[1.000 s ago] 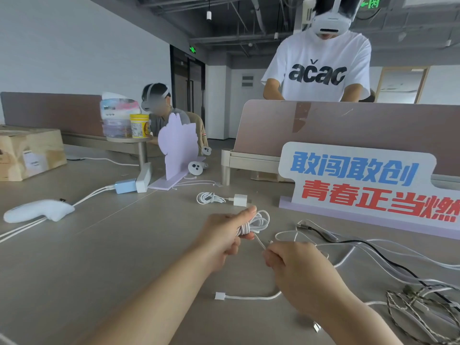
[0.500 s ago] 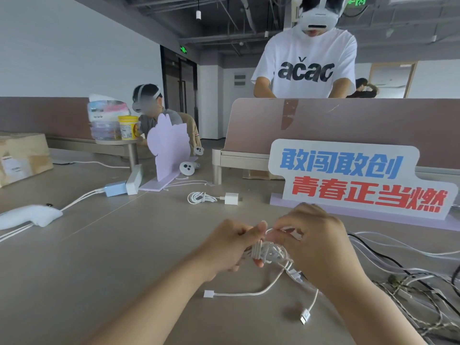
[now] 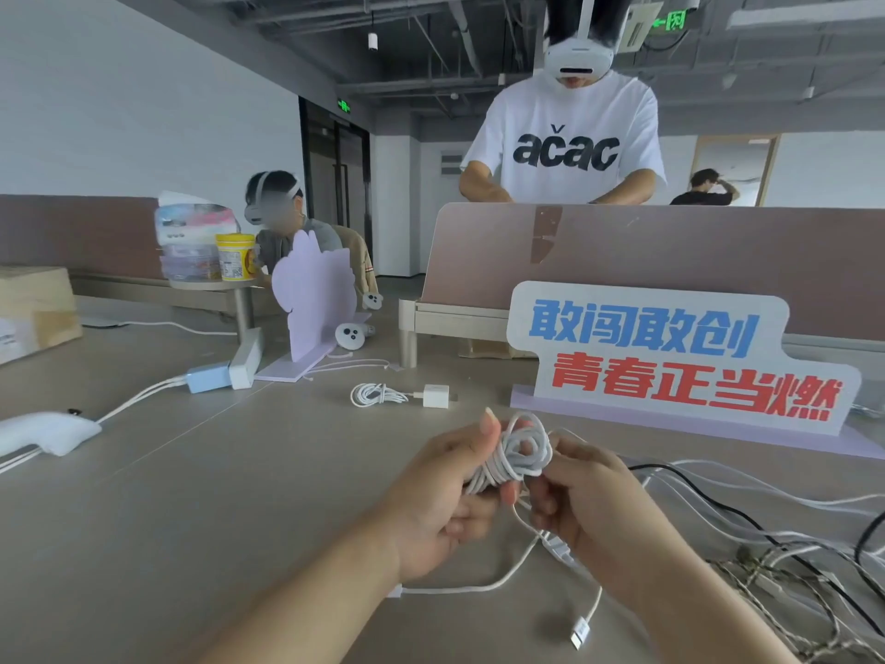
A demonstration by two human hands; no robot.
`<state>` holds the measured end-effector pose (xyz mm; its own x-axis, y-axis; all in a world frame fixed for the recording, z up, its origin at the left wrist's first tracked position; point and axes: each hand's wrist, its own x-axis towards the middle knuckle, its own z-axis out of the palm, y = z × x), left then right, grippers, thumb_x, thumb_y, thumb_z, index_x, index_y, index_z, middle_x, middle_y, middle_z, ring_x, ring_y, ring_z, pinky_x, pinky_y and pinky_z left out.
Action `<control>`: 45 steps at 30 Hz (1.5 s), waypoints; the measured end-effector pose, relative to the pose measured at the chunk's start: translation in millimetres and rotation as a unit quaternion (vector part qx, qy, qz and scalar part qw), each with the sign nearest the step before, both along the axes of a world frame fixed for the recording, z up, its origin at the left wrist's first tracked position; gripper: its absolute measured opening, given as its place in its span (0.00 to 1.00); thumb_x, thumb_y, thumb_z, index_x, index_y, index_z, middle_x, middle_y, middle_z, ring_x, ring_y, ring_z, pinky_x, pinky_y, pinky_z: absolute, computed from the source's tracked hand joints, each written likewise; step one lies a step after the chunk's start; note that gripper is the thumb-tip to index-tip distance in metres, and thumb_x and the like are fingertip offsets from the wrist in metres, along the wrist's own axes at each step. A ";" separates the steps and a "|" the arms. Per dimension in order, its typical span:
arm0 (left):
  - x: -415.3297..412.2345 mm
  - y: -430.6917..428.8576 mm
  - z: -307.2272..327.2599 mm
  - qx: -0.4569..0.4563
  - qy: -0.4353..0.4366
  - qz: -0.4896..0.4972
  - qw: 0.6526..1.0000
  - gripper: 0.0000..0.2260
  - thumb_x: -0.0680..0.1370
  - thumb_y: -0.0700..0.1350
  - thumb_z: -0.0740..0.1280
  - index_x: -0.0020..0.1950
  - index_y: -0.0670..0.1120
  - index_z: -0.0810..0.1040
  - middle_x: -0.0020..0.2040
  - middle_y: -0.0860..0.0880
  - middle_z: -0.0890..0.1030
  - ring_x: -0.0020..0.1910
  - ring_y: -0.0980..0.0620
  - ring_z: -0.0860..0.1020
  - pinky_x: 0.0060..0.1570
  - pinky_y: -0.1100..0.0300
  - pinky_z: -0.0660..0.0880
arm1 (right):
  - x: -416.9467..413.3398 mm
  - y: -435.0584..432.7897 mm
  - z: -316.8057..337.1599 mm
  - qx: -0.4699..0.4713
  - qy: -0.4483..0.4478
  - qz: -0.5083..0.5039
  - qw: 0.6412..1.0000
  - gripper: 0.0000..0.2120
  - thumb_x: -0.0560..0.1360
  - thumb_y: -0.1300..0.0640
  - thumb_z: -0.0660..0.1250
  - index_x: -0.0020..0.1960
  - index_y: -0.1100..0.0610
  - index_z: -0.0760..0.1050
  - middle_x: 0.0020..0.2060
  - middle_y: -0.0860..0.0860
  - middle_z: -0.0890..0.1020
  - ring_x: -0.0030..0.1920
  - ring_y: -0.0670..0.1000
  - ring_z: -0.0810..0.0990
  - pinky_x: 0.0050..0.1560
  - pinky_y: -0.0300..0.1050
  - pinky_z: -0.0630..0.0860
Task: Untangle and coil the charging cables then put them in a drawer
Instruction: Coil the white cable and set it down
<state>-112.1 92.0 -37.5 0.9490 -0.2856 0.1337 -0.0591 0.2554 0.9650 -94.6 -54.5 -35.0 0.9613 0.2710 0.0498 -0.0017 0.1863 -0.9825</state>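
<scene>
A white charging cable (image 3: 519, 455), wound into a small bundle, sits between both hands above the desk. My left hand (image 3: 440, 500) grips the bundle, thumb up along its left side. My right hand (image 3: 589, 505) pinches the same cable at the bundle's right side. Two loose ends hang down, one with a plug (image 3: 579, 632) near the desk surface. A tangle of white, black and braided cables (image 3: 785, 543) lies on the desk to the right. A second coiled white cable with a charger block (image 3: 402, 394) rests farther back.
A slogan sign (image 3: 670, 357) stands behind my hands. A lilac cutout stand (image 3: 313, 299), a blue adapter with a power strip (image 3: 222, 373), and a white controller (image 3: 48, 431) sit to the left. A cardboard box (image 3: 33, 309) is far left. People with headsets work beyond the divider (image 3: 718, 261).
The loose cable has been wound tighter into a bundle. My right hand came up from the trailing strand to the bundle, then shifted to its right side. Both hands rose slightly.
</scene>
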 end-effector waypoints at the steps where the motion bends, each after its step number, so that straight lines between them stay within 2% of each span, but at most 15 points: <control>1: -0.3 -1.2 -0.5 0.028 -0.009 0.016 0.999 0.21 0.67 0.63 0.66 0.47 0.48 0.81 0.28 0.47 0.75 0.19 0.58 0.59 0.19 0.71 0.56 | -3.1 3.0 -0.8 -0.055 -0.048 -0.030 0.997 0.13 0.75 0.65 0.62 0.32 0.61 0.73 0.24 0.56 0.69 0.24 0.50 0.63 0.28 0.44 0.63; 4: 1.8 1.0 -5.0 0.173 -0.065 0.100 0.978 0.23 0.68 0.68 0.65 0.39 0.47 0.81 0.29 0.46 0.75 0.23 0.54 0.66 0.25 0.64 0.64 | -3.0 8.1 -8.3 -0.313 -0.199 -0.135 0.919 0.16 0.73 0.61 0.61 0.27 0.55 0.73 0.25 0.52 0.77 0.28 0.52 0.71 0.32 0.45 0.68; 6: 5.3 3.5 -9.4 0.298 -0.116 0.157 0.934 0.26 0.72 0.68 0.58 0.40 0.46 0.80 0.26 0.50 0.74 0.25 0.53 0.70 0.30 0.61 0.68 | -4.3 9.5 -11.3 -0.391 -0.198 -0.174 0.882 0.15 0.74 0.59 0.60 0.28 0.56 0.71 0.26 0.51 0.76 0.31 0.52 0.70 0.31 0.43 0.66; 8: 7.0 4.9 -11.9 0.356 -0.128 0.171 0.910 0.26 0.77 0.63 0.53 0.43 0.42 0.77 0.27 0.51 0.76 0.25 0.56 0.73 0.34 0.60 0.71 | -5.0 10.1 -13.1 -0.417 -0.186 -0.192 0.868 0.16 0.75 0.59 0.60 0.29 0.57 0.70 0.24 0.50 0.74 0.30 0.51 0.68 0.29 0.42 0.64; 11: 7.4 6.0 -12.2 0.329 -0.113 0.112 0.931 0.23 0.81 0.60 0.53 0.46 0.42 0.77 0.32 0.51 0.79 0.28 0.52 0.73 0.30 0.61 0.71 | -7.9 12.7 -12.9 -0.434 -0.187 -0.191 0.860 0.18 0.75 0.58 0.60 0.26 0.54 0.71 0.22 0.47 0.72 0.27 0.45 0.68 0.27 0.36 0.63; 15: 5.8 1.4 -12.4 0.241 -0.058 0.105 0.963 0.26 0.71 0.63 0.66 0.48 0.38 0.77 0.25 0.55 0.71 0.22 0.54 0.66 0.22 0.65 0.61 | -12.8 18.8 -11.8 -0.440 -0.199 -0.146 0.863 0.20 0.75 0.57 0.58 0.25 0.46 0.73 0.23 0.43 0.78 0.28 0.39 0.72 0.27 0.32 0.66; 21: 14.2 15.5 -0.4 0.097 0.113 0.202 0.968 0.23 0.75 0.62 0.64 0.47 0.43 0.82 0.26 0.53 0.67 0.21 0.56 0.58 0.23 0.68 0.52 | -7.5 17.6 -13.4 -0.459 -0.254 -0.169 0.835 0.18 0.77 0.47 0.59 0.36 0.58 0.74 0.28 0.51 0.77 0.34 0.52 0.74 0.36 0.46 0.70; 27: 18.1 19.8 3.4 0.004 0.161 0.195 0.968 0.22 0.75 0.63 0.63 0.48 0.44 0.80 0.27 0.54 0.65 0.22 0.58 0.56 0.22 0.67 0.49 | -7.4 15.7 -17.5 -0.454 -0.376 -0.180 0.787 0.16 0.76 0.44 0.58 0.37 0.53 0.74 0.31 0.49 0.79 0.33 0.50 0.76 0.38 0.47 0.74; 30: 16.2 16.9 1.9 -0.021 0.177 0.159 0.971 0.22 0.74 0.65 0.62 0.47 0.45 0.79 0.27 0.54 0.67 0.21 0.58 0.57 0.22 0.67 0.50 | -9.0 18.0 -18.2 -0.366 -0.396 -0.229 0.810 0.08 0.68 0.47 0.66 0.35 0.50 0.79 0.27 0.45 0.79 0.29 0.47 0.76 0.33 0.38 0.71; 32: 15.6 16.2 3.3 -0.037 0.189 0.149 0.970 0.22 0.74 0.65 0.62 0.46 0.45 0.79 0.28 0.53 0.70 0.21 0.58 0.59 0.21 0.68 0.52 | -15.0 23.7 -13.6 -0.286 -0.375 -0.241 0.849 0.04 0.67 0.50 0.73 0.33 0.47 0.80 0.26 0.44 0.80 0.29 0.45 0.77 0.34 0.35 0.71; 34: 15.0 16.7 5.9 -0.052 0.199 0.140 0.969 0.22 0.75 0.64 0.62 0.44 0.45 0.78 0.26 0.53 0.73 0.20 0.58 0.62 0.20 0.69 0.53 | -20.3 27.1 -9.1 -0.219 -0.337 -0.211 0.891 0.07 0.66 0.55 0.76 0.35 0.43 0.81 0.29 0.42 0.82 0.31 0.43 0.80 0.35 0.32 0.73; 38: 11.5 15.6 9.3 -0.064 0.183 0.093 0.977 0.21 0.75 0.63 0.62 0.32 0.49 0.81 0.27 0.53 0.74 0.21 0.58 0.63 0.21 0.69 0.53 | -23.6 25.0 -2.4 -0.118 -0.318 -0.163 0.926 0.08 0.65 0.53 0.77 0.39 0.42 0.82 0.36 0.44 0.84 0.35 0.46 0.82 0.38 0.39 0.77; 40: 11.6 14.2 8.0 -0.085 0.172 0.091 0.977 0.22 0.74 0.63 0.63 0.31 0.50 0.83 0.31 0.54 0.77 0.22 0.58 0.63 0.22 0.68 0.54 | -24.6 25.0 0.8 -0.071 -0.296 -0.152 0.940 0.06 0.66 0.55 0.73 0.37 0.44 0.83 0.34 0.47 0.84 0.31 0.47 0.80 0.35 0.41 0.77; 42: 11.9 13.1 6.6 -0.120 0.176 0.089 0.973 0.23 0.73 0.64 0.63 0.32 0.49 0.84 0.34 0.53 0.78 0.21 0.58 0.63 0.20 0.69 0.57 | -26.6 26.0 3.6 -0.040 -0.273 -0.153 0.949 0.10 0.69 0.60 0.70 0.34 0.47 0.84 0.28 0.51 0.82 0.25 0.47 0.75 0.30 0.36 0.75; 45: 10.0 9.2 6.2 -0.129 0.172 0.067 0.974 0.25 0.74 0.65 0.60 0.30 0.49 0.83 0.32 0.52 0.75 0.20 0.59 0.63 0.18 0.70 0.58 | -31.4 28.6 8.7 -0.049 -0.263 -0.161 0.950 0.08 0.69 0.57 0.68 0.36 0.48 0.84 0.27 0.47 0.82 0.23 0.44 0.72 0.27 0.30 0.70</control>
